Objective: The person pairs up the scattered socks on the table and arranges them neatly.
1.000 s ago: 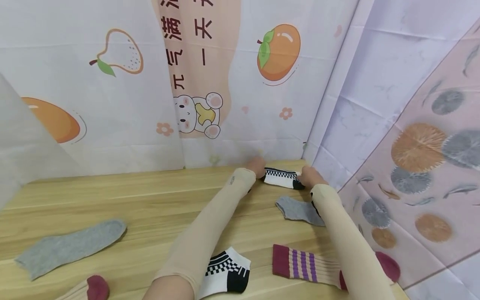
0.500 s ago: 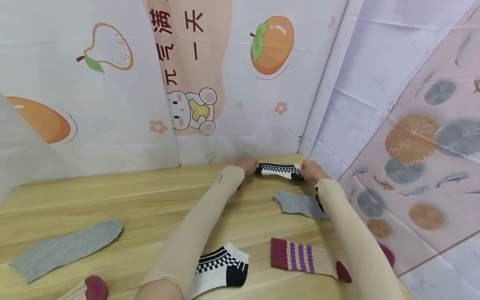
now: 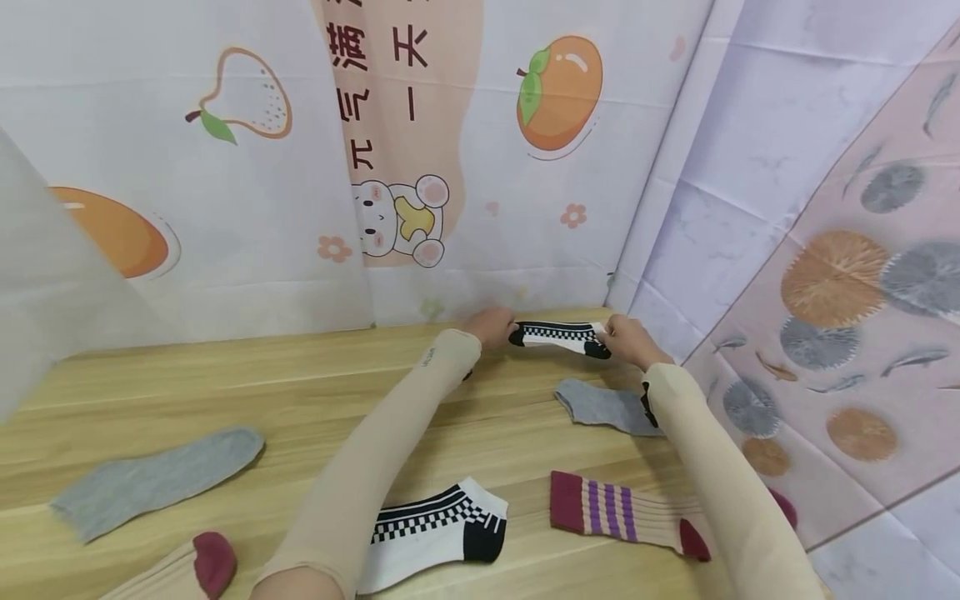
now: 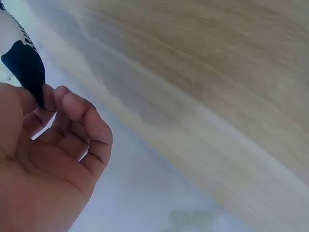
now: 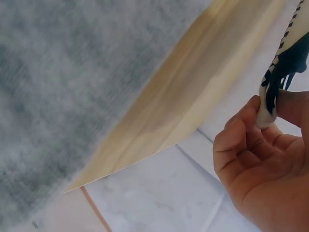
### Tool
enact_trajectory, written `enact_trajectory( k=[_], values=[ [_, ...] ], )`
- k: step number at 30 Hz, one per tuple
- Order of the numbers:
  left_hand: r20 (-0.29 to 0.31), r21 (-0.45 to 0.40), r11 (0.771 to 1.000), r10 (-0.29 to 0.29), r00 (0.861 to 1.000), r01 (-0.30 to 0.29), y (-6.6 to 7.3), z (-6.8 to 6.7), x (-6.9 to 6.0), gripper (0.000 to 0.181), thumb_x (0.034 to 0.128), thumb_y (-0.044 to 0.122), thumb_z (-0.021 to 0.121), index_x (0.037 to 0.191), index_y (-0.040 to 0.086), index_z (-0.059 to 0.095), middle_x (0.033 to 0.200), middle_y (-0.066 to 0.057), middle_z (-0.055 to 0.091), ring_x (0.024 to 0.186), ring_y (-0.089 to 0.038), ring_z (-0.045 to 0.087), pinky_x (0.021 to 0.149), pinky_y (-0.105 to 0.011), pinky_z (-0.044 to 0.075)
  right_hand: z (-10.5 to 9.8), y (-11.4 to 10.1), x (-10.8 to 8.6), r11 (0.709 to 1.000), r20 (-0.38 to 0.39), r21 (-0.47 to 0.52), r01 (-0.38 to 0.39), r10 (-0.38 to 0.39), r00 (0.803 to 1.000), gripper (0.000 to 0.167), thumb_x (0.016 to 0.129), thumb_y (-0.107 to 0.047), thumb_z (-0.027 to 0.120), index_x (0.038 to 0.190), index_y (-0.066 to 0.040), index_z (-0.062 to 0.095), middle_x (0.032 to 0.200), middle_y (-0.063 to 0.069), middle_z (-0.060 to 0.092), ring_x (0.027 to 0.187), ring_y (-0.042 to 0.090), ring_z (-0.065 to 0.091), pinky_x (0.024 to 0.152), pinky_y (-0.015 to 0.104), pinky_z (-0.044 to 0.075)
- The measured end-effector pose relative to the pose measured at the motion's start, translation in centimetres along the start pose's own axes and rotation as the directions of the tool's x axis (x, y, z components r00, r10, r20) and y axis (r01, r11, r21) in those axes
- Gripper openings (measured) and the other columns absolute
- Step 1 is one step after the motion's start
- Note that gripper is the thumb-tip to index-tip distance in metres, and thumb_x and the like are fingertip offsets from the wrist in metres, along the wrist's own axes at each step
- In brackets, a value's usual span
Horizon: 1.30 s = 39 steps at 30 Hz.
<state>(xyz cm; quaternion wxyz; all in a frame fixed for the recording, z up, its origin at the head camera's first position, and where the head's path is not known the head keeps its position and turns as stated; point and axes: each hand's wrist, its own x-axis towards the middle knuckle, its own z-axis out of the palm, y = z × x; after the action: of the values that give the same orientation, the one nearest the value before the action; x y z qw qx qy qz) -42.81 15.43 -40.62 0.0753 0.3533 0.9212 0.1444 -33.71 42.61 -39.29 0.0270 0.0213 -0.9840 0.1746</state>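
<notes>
Plainly, "元气满" and "一天" mark the backdrop (image 3: pixel 300 175) above the table (image 3: pixel 337 392), by whose far edge one checkered sock (image 3: pixel 558 336) stretches left-to-right, left hand (image 3: pixel 491 327) pinching its left-pointing toe (image 4: pixel 26 65), right hand (image 3: pixel 633 342) its cuff (image 5: pixel 266 115).

Two checkered socks (image 3: pixel 558 335) (image 3: pixel 431 537), two grey socks (image 3: pixel 161 479) (image 3: pixel 603 407), two beige-and-maroon socks (image 3: pixel 168 577) (image 3: pixel 645 515)

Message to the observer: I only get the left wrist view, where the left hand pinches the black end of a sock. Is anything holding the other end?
Observer: Yes. In the right wrist view, the right hand pinches the checkered sock at its white cuff.
Operator: Nothing else like it in my picture. Is there a similar one anywhere?
Observer: Yes. The head view shows a similar sock on the table, partly covered by the left sleeve.
</notes>
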Motion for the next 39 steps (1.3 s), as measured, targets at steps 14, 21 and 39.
enact_trajectory(
  k=[14, 21, 39],
  values=[
    [-0.067, 0.068, 0.995, 0.077, 0.995, -0.072, -1.8, -1.4, -3.9, 0.025, 0.1058, 0.023, 0.050, 0.091, 0.007, 0.062, 0.081, -0.004, 0.059, 0.073, -0.017, 0.053, 0.073, -0.033, 0.047, 0.2, -3.1, -1.0, 0.997, -0.050, 0.044, 0.069, -0.066, 0.997, 0.021, 0.098, -0.014, 0.061, 0.083, 0.000, 0.055, 0.066, 0.006, 0.051, 0.062, 0.020, 0.048, 0.062, 0.035, 0.041],
    [-0.067, 0.053, 0.995, 0.091, 0.994, -0.088, -2.2, -2.1, -6.6, 0.026, 0.1064, 0.024, 0.048, 0.090, 0.007, 0.061, 0.078, -0.002, 0.057, 0.070, -0.015, 0.052, 0.072, -0.032, 0.047, 0.4, -4.5, -1.8, 0.993, -0.092, 0.034, 0.113, -0.110, 0.990, 0.020, 0.096, -0.013, 0.064, 0.084, 0.000, 0.056, 0.067, 0.006, 0.052, 0.064, 0.021, 0.050, 0.063, 0.037, 0.042],
    [-0.134, 0.018, 0.995, 0.098, 0.986, -0.097, -3.9, -2.2, -12.2, 0.028, 0.1051, 0.020, 0.052, 0.079, 0.009, 0.055, 0.072, 0.000, 0.051, 0.065, -0.014, 0.046, 0.065, -0.030, 0.044, 0.7, -8.6, -4.6, 0.963, -0.173, 0.059, 0.263, -0.250, 0.953, 0.017, 0.096, -0.011, 0.065, 0.084, -0.003, 0.056, 0.063, 0.001, 0.045, 0.058, 0.016, 0.043, 0.059, 0.033, 0.038]
  ],
)
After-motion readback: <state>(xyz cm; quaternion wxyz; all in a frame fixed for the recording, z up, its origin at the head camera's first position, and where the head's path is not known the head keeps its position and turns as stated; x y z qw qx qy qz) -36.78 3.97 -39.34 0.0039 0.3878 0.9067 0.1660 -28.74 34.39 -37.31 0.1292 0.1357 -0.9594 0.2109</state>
